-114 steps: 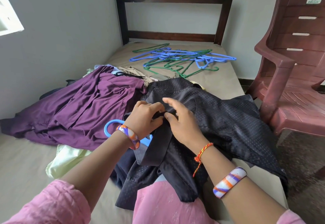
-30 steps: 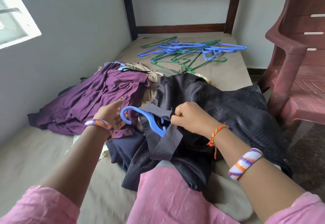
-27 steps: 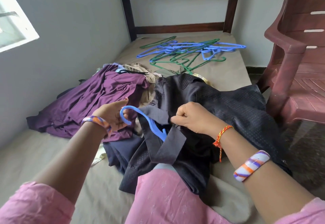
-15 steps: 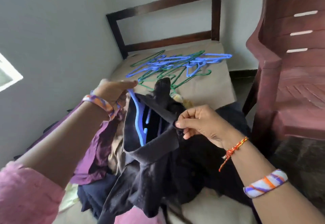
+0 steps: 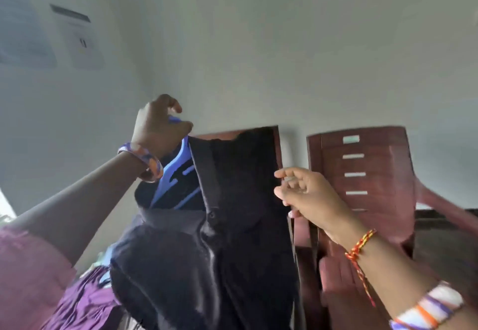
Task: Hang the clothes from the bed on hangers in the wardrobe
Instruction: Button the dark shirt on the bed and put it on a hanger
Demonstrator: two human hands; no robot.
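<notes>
Left to right, as I read the head view:

Purple garment (image 5: 85, 301): soft heap at lower left, lying below the lifted shirt; not in hand.

Left hand (image 5: 157, 125): raised, fingers (image 5: 176, 107) curled round the top of the blue hanger (image 5: 176, 171), gripping it at the hook end. I judge this the right place to carry from, since the stiff plastic takes the load while the cloth does not.

Blue hanger: rigid, light, partly showing inside the open neck of the shirt; its lower arms are hidden by fabric.

Black shirt (image 5: 219, 265): held up in the air between the two hands, draped on the hanger, placket and one button visible. I judge it light, limp and somewhat slick, given its sheen, so it may slide off a shoulder if the hanger tilts. Best taken by the collar or shoulder seam, never the hem.

Right hand (image 5: 307, 195): fingers loosely curled at the shirt's right edge; blur keeps me from telling whether they pinch the cloth or merely touch it.

Headboard (image 5: 274, 143): dark wood, behind the shirt.

Chair (image 5: 367, 174): maroon plastic, at right, apart from the shirt.

Wardrobe: not in view.
</notes>
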